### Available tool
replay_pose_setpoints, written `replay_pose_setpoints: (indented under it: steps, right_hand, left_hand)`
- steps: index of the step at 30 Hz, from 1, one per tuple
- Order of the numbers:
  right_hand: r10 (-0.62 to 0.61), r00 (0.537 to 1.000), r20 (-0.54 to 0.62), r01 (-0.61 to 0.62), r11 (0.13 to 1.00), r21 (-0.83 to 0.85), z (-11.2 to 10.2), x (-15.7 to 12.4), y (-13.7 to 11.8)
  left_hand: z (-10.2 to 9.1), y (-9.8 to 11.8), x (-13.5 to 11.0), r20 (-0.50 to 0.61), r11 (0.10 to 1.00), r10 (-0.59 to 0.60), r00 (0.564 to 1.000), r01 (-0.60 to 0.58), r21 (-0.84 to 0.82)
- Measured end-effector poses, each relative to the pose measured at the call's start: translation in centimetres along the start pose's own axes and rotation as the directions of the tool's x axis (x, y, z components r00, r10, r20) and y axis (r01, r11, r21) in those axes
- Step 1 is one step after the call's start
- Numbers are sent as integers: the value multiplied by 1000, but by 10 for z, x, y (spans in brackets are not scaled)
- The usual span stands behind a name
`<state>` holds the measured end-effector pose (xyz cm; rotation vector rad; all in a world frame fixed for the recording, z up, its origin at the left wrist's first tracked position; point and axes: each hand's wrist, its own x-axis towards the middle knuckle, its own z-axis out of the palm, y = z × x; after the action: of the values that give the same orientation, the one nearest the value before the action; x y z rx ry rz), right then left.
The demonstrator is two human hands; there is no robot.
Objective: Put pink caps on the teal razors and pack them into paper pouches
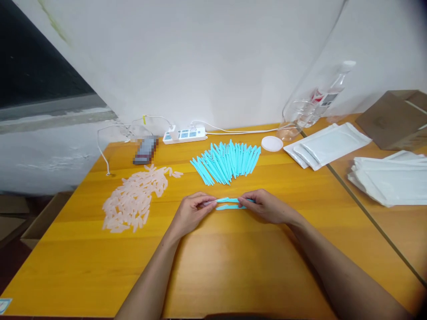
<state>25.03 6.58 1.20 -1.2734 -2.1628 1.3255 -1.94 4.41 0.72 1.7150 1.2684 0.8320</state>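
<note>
Between my two hands a light-blue eyebrow razor (227,200) is stretched level above the table. My right hand (263,205) pinches its right end. At the left end, the closed fingers of my left hand (195,211) hold a small translucent cap (210,203), partly hidden by the fingertips. Just below lies a second blue razor (228,207), its right end by my right fingers; I cannot tell whether they touch it. Beyond my hands a fanned pile of blue razors (230,162) rests on the table. To the left is a spread heap of pale pink caps (133,200).
On the wooden table (243,266) a power strip (184,134) with cables and a blurred phone-like device (146,150) are at the back. A round white lid (272,143), clear jar (296,120), bottle (328,100), white packets (333,144) and cardboard box (395,120) stand rightward.
</note>
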Motion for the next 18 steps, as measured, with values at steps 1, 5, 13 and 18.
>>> replay_pose_setpoints:
  steps: [1,5,13,18]
  right_hand:
    - [2,1000,1,-2,1000,-3,0,0,0]
    - [-14,1000,11,14,1000,3,-1,-2,1]
    - [-40,998,51,39,999,28,8,-3,-6]
    - [3,998,55,-1,999,-47,-3,-12,-11]
  left_hand:
    - [-1,-1,-1,-9,1000,10,1000,-10,9]
    - [-3,-2,-2,-19,999,25,999,-25,36]
    - [20,11,-4,25,986,149,989,-150,71]
    - [25,8,-14,86,884,343,935,-353,307]
